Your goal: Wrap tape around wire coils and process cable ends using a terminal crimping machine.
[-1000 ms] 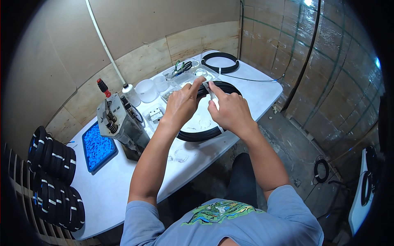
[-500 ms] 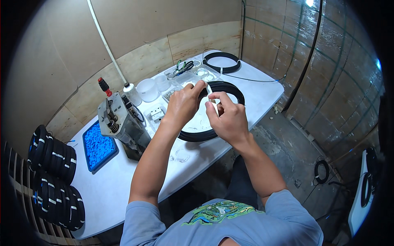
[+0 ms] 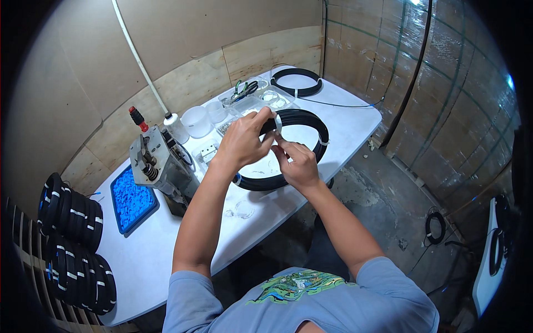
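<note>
A thick coil of black cable (image 3: pixel 311 119) lies at the table's near edge, its left side lifted into my hands. My left hand (image 3: pixel 244 140) is closed around the upper left part of the coil, thumb and fingers beside a white tape strip (image 3: pixel 278 123) that bends round the cable bundle. Just right of it, my right hand (image 3: pixel 300 165) pinches at the lower end of that strip, thumb and index finger together. The exact fingertip contact is partly hidden. Another white band sits on the coil's right side, and a blue-and-white spot shows at its lower left.
Left of the coil stands a metal bench machine (image 3: pixel 161 161), next to a blue tray (image 3: pixel 117 213) of small blue pieces. Clear tubs (image 3: pixel 197 122), pliers (image 3: pixel 240 87) and another black coil (image 3: pixel 280 89) occupy the back. Stacked banded coils (image 3: pixel 83 277) stand at far left.
The white strip, held out straighter between my hands before, now curves against the cable bundle. My right hand has moved left and down, with its fingers closer to my left hand.
</note>
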Demonstrator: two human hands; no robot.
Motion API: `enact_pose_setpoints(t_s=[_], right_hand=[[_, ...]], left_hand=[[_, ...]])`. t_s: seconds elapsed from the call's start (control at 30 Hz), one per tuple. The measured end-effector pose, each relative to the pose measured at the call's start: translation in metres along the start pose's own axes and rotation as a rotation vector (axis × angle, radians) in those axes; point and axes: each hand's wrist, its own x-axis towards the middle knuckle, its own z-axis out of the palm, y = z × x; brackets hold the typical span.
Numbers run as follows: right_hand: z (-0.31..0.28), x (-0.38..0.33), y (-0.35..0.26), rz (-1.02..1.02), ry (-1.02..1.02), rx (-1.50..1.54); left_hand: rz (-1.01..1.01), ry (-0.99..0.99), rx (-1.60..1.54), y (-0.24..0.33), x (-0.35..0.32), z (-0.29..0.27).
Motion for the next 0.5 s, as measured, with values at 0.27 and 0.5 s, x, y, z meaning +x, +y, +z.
enact_pose_setpoints(t_s=[0.27, 0.5], right_hand=[[-0.025, -0.006, 0.014, 0.1, -0.438, 0.268], [-0.075, 0.071, -0.001, 0.194, -0.091, 0.179]], left_hand=[[-0.016, 0.158, 0.035, -0.016, -0.005, 0.013], [-0.132, 0.108, 0.133, -0.012, -0.005, 0.011]])
